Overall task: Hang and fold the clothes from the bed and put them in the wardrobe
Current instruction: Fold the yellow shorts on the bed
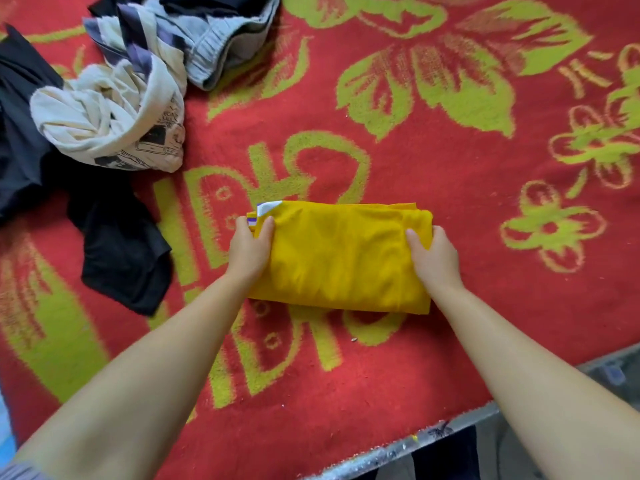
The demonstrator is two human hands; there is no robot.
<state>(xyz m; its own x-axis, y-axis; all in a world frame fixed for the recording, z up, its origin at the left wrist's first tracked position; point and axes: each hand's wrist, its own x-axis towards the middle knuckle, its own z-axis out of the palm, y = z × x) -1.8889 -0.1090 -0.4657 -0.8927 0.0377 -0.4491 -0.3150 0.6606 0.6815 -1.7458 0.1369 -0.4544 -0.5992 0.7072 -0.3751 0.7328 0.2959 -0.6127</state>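
Two hands (248,247) (434,256) gripping one folded yellow garment (341,258)

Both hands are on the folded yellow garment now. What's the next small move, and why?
Probably lift it off the blanket as one bundle. The yellow garment already lies in a compact fold, and the left hand and right hand each have a grip on an end, thumbs on top, so it looks ready to carry.

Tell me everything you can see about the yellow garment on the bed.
The yellow garment is folded into a flat, layered rectangle on the red and green bedspread. It looks like thin, smooth cloth, with a white and purple trim showing at its upper left corner. The left hand grips its left end; the right hand grips its right end.
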